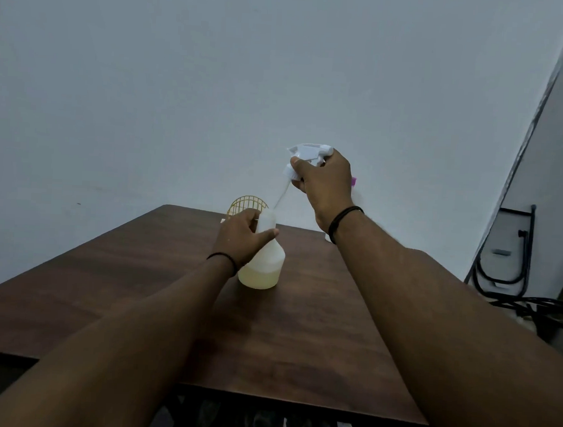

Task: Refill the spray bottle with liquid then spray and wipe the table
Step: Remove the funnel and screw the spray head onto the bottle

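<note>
The spray bottle (264, 261) stood upright near the middle of the tabletop (139, 287), toward its far edge, neck pointing straight up and a little pale yellow liquid in its base. The spray head (304, 157) was off and raised above it, nozzle pointing left, its thin tube slanting down to the open neck. The tabletop was dark wood, set against a plain pale wall (215, 79); a yellow wire basket (246, 205) sat at the far edge behind the bottle. My left hand (239, 240) gripped the bottle's neck, fingers and thumb curled round it. My right hand (324, 183) clasped the spray head, fingers wrapped tight.
</note>
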